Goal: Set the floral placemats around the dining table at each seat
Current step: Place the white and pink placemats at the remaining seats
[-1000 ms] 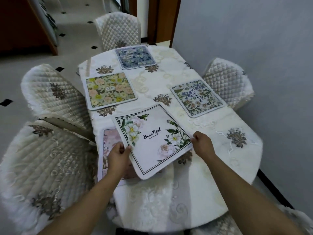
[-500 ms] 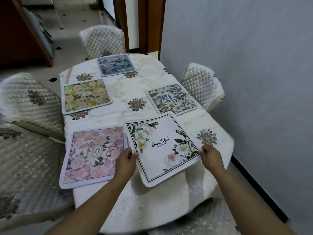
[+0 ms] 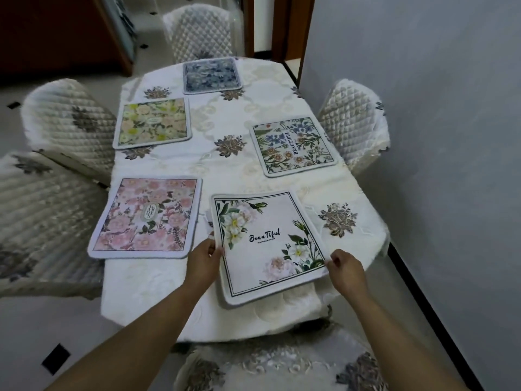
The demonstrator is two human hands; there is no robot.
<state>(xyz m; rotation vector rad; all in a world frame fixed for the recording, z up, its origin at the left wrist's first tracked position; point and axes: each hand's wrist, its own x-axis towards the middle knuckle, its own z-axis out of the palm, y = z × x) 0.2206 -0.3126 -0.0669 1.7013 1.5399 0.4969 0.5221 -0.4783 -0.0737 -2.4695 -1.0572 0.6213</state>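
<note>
Pink floral placemat [image 3: 146, 218], blue floral placemat [image 3: 212, 75], cream embroidered tablecloth [image 3: 225, 167]

Two bare forearms with no sleeves, watch or jewellery showing, ending in a left hand [image 3: 203, 263] and a right hand [image 3: 347, 268] with short, unpainted fingernails.

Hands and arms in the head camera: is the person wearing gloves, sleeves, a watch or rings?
Nothing shows. The left hand and right hand are bare, without gloves, and both forearms are uncovered to the frame's edge. No watch, bracelet or ring is visible.
</note>
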